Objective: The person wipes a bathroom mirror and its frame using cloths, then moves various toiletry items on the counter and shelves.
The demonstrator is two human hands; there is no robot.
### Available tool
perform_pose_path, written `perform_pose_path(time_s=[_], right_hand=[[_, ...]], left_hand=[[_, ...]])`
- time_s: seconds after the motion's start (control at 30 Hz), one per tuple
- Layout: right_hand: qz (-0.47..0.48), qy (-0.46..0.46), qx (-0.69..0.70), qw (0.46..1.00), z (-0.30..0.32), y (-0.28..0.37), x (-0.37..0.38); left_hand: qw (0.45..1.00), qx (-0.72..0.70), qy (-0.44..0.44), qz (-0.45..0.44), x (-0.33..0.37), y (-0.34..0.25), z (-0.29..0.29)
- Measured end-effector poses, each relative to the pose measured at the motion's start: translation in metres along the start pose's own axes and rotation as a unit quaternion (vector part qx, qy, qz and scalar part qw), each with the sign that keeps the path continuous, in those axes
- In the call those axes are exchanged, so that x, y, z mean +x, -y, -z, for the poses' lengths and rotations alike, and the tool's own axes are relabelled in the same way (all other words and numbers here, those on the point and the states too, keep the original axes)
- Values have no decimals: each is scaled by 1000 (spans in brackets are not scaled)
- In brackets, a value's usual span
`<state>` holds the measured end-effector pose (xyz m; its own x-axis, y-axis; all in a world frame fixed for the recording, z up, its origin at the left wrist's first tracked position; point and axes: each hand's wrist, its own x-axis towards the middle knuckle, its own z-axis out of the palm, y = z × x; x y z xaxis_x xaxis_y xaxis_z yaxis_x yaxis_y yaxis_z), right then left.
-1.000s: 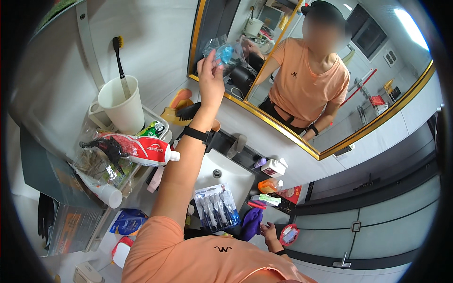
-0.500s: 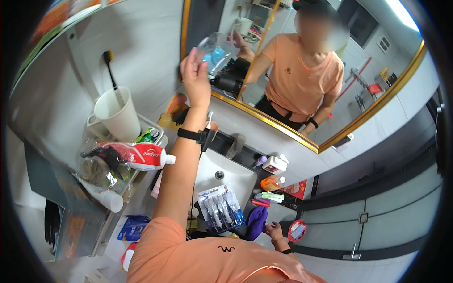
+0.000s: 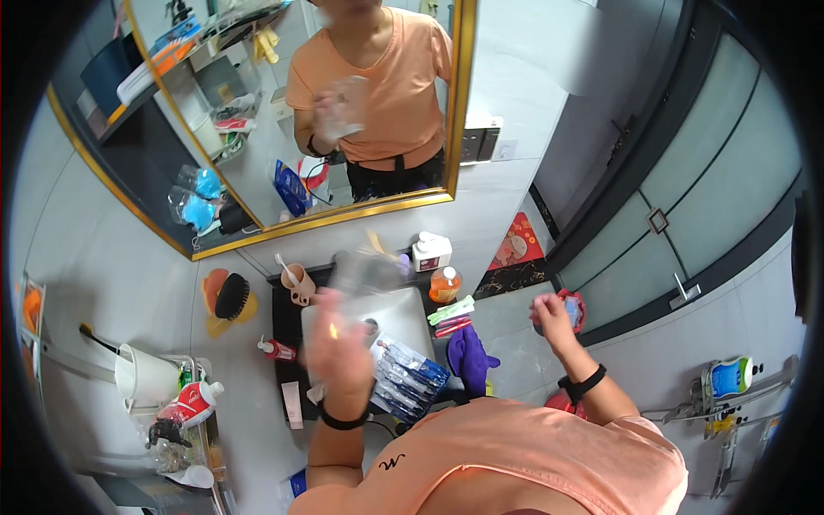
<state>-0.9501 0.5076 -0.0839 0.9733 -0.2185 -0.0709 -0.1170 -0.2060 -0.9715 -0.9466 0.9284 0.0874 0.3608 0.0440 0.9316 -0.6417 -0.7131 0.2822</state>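
Note:
My left hand (image 3: 339, 348), smeared by motion, is raised over the white sink (image 3: 399, 305). It is closed on a see-through plastic piece (image 3: 369, 273) with a yellowish bit, too blurred to name its kind; the mirror shows it whitish and clear. Below that hand, a pack of toothbrushes (image 3: 408, 378) lies across the sink's front edge. My right hand (image 3: 554, 318) is held out to the right above the floor, fingers curled in, with nothing visible in them. Clear packets with blue contents (image 3: 202, 196) sit in the cabinet opening beside the mirror.
A gold-framed mirror (image 3: 326, 225) hangs behind the sink. Around the basin stand a pink toothbrush cup (image 3: 297, 283), a white bottle (image 3: 431, 254), an orange bottle (image 3: 445, 285) and a purple cloth (image 3: 469, 359). At left, a shelf holds a white cup (image 3: 146, 376) and toothpaste (image 3: 196, 403).
My left hand has come back from the cabinet opening to above the sink, with a clear plastic piece in it. My right hand has risen outward. The view has turned right.

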Motion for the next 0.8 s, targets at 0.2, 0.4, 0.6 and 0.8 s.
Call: perform_pose_path(time_s=[0.2, 0.4, 0.6, 0.8], right_hand=[[-80, 348, 282, 890, -34, 180, -15], [48, 339, 272, 899, -22, 198, 32], [232, 271, 234, 904, -20, 225, 120], [237, 344, 220, 882, -38, 217, 177]], left_hand=[[932, -172, 185, -259, -20, -64, -74], [932, -108, 212, -274, -7, -46, -129], [955, -13, 253, -151, 30, -47, -178], [971, 33, 210, -106, 41, -51, -220]])
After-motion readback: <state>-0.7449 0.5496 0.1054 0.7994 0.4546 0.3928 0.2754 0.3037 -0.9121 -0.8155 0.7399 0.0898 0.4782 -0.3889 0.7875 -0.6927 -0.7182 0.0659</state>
